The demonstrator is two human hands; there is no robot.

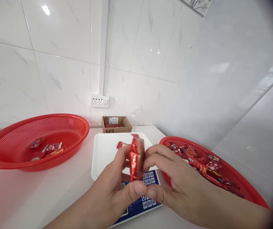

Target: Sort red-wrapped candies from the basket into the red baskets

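Pinching the packet [135,159] from both sides with left hand [119,187] and right hand [169,171]; held over the scale [105,159], with long axis roughly upright, about equally near to both.

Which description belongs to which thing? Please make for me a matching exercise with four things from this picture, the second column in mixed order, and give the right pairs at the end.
Things
1. Front packet
2. Scale
3. Box
4. Socket

Descriptions
A. brown, open at the top
B. fixed on the wall
C. between the left hand and the right hand
D. white top, blue keypad panel

Right pairs: 1-C, 2-D, 3-A, 4-B
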